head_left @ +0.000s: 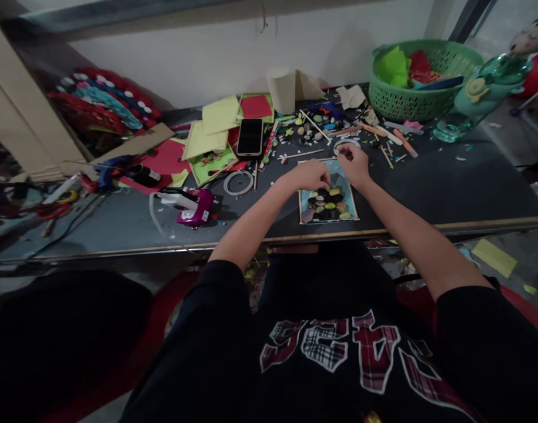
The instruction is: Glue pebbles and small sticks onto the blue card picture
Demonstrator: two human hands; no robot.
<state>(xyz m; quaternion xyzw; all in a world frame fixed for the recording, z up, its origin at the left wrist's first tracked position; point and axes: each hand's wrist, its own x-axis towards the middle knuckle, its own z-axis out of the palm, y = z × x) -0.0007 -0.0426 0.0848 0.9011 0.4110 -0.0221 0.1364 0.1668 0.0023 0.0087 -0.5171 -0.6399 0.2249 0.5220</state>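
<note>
A small light-blue panel (304, 201) with a pale stick border lies in front of me, with black, yellow-green and brown pebbles (329, 205) over its near half. My left hand (311, 175) is over the panel's upper left, fingers closed and pointing down just above the pebbles. My right hand (354, 165) is at the upper right corner, thumb and fingertips pinched together beside a pale ring-shaped coil (347, 143). What either hand pinches is too small or hidden to make out. A greyish piece (337, 180) shows between the hands.
Loose pebbles (308, 132) and sticks lie behind the panel. A phone (250, 137) rests near yellow sheets (220, 114). To the left are a purple device (195, 207) and another coil (238, 183). A green basket (423, 100) and a teal bottle figure (467, 108) stand at right.
</note>
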